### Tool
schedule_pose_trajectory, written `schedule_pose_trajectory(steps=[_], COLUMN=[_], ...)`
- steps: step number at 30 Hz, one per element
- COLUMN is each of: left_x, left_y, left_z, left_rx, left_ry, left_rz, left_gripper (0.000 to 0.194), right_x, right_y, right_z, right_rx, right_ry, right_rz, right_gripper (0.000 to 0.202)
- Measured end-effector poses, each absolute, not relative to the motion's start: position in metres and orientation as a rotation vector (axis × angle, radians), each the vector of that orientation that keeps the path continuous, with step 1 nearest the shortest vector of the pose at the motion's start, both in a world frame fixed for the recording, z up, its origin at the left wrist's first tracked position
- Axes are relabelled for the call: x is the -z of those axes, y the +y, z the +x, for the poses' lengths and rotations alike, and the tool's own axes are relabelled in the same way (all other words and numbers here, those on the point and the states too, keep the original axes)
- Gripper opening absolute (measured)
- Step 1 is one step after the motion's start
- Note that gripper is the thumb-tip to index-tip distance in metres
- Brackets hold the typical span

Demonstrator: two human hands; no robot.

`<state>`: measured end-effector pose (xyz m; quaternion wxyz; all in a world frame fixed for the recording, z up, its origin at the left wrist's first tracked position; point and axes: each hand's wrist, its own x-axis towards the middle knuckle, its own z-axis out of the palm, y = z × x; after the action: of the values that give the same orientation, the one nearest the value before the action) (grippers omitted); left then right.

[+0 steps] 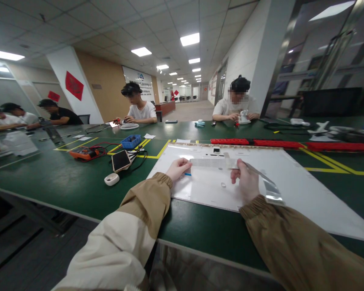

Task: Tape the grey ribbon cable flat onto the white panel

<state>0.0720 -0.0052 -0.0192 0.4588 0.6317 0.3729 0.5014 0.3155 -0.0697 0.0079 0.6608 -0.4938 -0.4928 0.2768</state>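
A long, pale translucent strip (210,163) stretches between my two hands above a white board (206,194). My left hand (178,168) pinches the strip's left end. The fingers of my right hand (245,180) close on it farther right, and a shiny, curved length (271,188) trails past that hand down to the right. Just beside my left fingers shows a small blue-edged piece (188,173). On the board lie a small whitish ring-like piece (223,184), between my hands, and a small dark item (216,150) near the far edge.
Left of the board are a phone (121,161), a white rounded device (111,179), a blue basket (131,141), cables and an orange meter (84,152). Red strips (276,144) line the board's far side. Several people sit around the green table (63,190).
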Motion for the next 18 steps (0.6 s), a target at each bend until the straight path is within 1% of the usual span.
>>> schedule_pose_trajectory(steps=[6, 11, 18], left_x=[0.019, 0.013, 0.007], left_y=[-0.003, -0.006, -0.007], left_z=[0.072, 0.074, 0.071], left_rx=[-1.295, -1.348, -1.422], left_ry=[0.927, 0.907, 0.903], left_rz=[1.515, 1.459, 1.468], left_gripper=[0.043, 0.045, 0.048], right_x=[-0.008, -0.011, -0.015], right_y=[-0.069, -0.069, -0.072], right_z=[0.315, 0.311, 0.307], right_rx=[-0.578, -0.566, -0.629], right_ry=[-1.003, -1.009, -0.961], right_rz=[-1.111, -0.992, -1.059], right_gripper=[0.044, 0.035, 0.032])
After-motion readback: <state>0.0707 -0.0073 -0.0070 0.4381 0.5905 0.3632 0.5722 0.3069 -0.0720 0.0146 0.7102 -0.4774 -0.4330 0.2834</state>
